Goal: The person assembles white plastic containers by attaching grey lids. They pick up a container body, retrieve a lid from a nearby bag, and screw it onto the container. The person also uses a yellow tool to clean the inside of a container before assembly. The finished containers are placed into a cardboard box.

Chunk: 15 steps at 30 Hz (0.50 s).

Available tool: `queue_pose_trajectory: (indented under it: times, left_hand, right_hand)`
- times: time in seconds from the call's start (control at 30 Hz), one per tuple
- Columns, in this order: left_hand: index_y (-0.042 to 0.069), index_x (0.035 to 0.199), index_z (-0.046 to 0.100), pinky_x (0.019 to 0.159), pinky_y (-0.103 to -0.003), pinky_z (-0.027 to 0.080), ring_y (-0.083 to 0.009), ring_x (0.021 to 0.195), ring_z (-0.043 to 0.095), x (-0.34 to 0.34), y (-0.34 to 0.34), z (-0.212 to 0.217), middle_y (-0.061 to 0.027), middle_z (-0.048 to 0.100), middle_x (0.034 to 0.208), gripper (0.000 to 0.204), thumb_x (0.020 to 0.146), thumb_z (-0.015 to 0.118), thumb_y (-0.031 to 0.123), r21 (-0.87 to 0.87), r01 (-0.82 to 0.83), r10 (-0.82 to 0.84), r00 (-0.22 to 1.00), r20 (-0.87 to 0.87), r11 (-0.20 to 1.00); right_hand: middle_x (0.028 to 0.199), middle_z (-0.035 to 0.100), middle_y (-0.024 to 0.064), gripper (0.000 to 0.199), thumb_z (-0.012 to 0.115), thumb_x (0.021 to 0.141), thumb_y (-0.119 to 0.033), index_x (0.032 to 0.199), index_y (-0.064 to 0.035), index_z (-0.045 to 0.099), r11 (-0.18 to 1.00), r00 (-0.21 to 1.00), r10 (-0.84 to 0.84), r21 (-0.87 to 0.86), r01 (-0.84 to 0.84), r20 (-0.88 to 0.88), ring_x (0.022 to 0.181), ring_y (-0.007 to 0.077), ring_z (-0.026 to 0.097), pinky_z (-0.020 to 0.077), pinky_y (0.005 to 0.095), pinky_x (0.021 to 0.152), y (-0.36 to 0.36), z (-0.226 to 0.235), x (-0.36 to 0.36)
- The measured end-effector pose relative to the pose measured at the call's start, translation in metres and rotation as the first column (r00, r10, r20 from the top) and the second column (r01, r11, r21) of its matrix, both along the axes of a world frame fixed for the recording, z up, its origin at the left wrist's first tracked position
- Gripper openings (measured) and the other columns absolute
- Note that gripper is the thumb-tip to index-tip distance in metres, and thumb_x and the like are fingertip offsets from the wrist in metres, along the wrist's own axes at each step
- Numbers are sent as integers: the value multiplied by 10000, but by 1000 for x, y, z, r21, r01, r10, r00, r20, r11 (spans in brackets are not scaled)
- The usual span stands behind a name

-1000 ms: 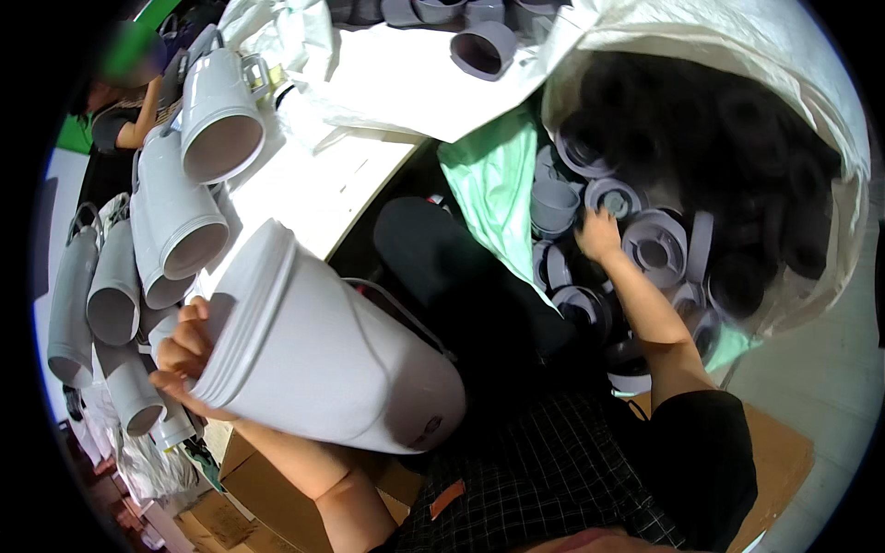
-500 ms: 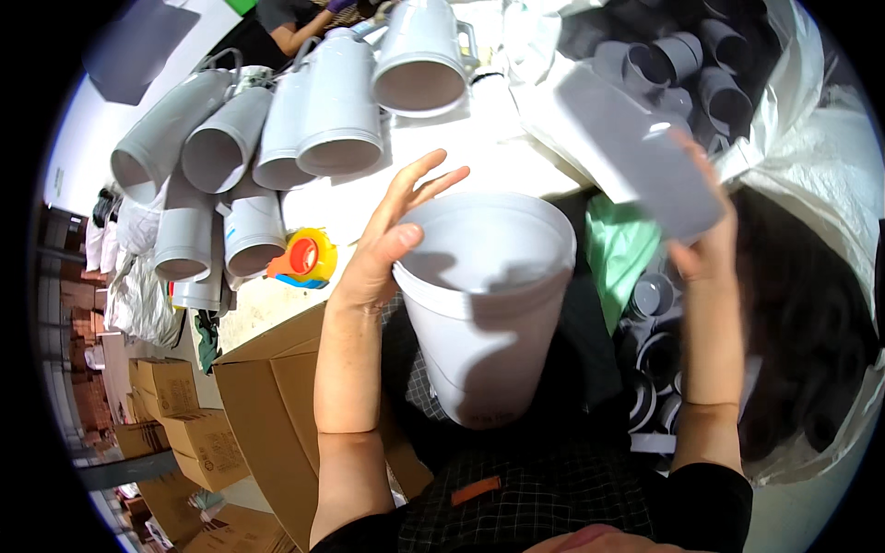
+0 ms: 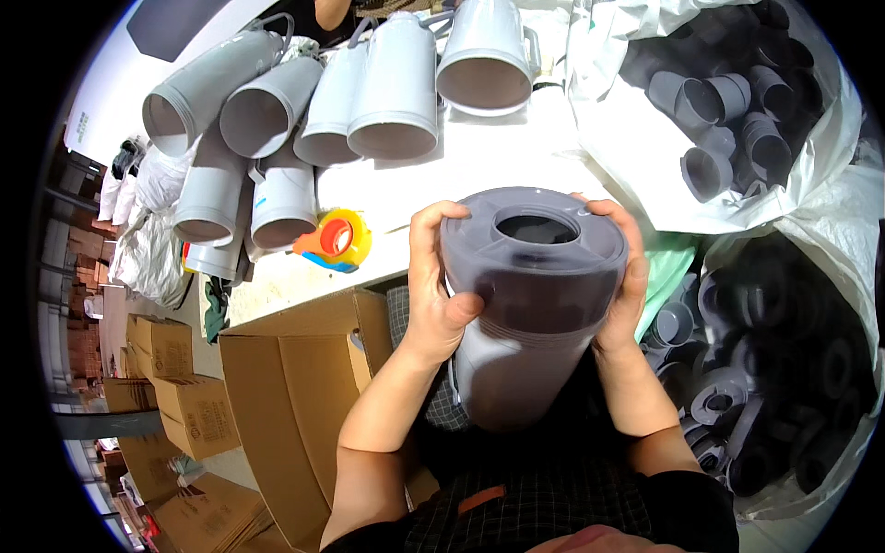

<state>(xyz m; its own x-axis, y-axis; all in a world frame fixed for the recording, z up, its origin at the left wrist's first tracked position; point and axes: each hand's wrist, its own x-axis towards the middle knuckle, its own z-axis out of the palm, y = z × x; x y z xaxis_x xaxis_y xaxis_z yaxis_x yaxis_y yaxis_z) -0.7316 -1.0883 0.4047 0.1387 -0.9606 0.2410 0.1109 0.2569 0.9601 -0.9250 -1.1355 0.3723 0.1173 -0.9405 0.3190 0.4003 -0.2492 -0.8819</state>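
Note:
A light grey plastic jug body stands in my lap, its top end toward me. A dark grey round plastic base part with a hole in its middle sits over that end and hides the opening. My left hand wraps the left side, thumb on the wall and fingers at the rim. On the opposite side my right hand grips the same part, fingers over its rim. Whether the part is fully seated, I cannot tell.
Several grey jugs lie on the white table, open ends toward me. A tape dispenser is at its near edge. White sacks of dark grey parts stand right. An open cardboard box is at left.
My right hand has brought the dark grey part from the right onto the jug body's open top. My left hand has closed round it too. The view has shifted slightly.

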Motion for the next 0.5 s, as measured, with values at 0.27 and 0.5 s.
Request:
queue_pose_trajectory:
  times: [0.27,0.5]
  left_hand:
    - [73,1082,592,1043,-506,399,-285,1021,545,10,-21,3,-109,557,1032,789,443,961,350,-490,80,283,731,621,868]
    - [76,1194,615,923,-426,482,-290,1054,566,-21,-36,-2,-121,575,1153,500,772,834,231,-505,53,277,784,556,862]
  right_hand:
    - [1268,561,165,861,894,638,-425,1280,-15,494,801,864,-276,-598,-36,-422,1228,376,525,333,582,1127,-17,-12,-21]
    - [1012,675,130,362,692,820,-330,1011,-22,685,865,819,-332,-497,66,-469,1082,304,616,379,492,1086,-20,22,-13]
